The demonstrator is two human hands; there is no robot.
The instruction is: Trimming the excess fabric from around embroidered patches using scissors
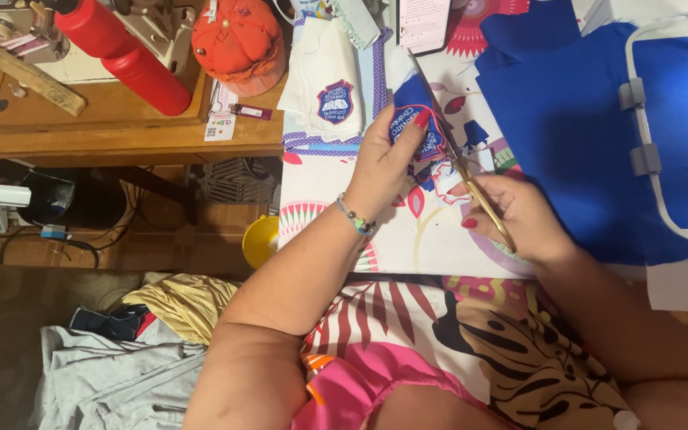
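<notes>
Cluttered sewing corner: a wooden worktop (121,131) on the left carries red thread cones (125,52), an orange pincushion (239,40) and a wooden ruler (21,72); to its right a worktop covered in a white patterned cloth (408,235), with a white garment (324,80) bearing a shield-shaped badge lying flat near the far edge. Blue fabric (567,135) is spread across the right side, partly clamped in a white embroidery frame (643,119), which keeps it taut and flat. Loose clothes piled on the floor (9,318) at lower left. Left hand (384,163) is closed in a pinch: thumb and fingers grip a blue embroidered patch (416,127), lifted clear of the cloth and tilted toward the camera, apparently so its red-trimmed edge is exposed to the blades and easy to see. Right hand (519,215) is closed around the handle end of gold-coloured scissors (471,187), fingers wrapped so the loops are mostly hidden. The blades run up and left to the patch's right edge, touching or just beside it; can't tell how far the blades are parted. Both forearms come in low over the lap, hands close together just above the worktop, which looks like it steadies the cut line. Small blue offcuts (475,134) lie on the cloth just beside the patch.
</notes>
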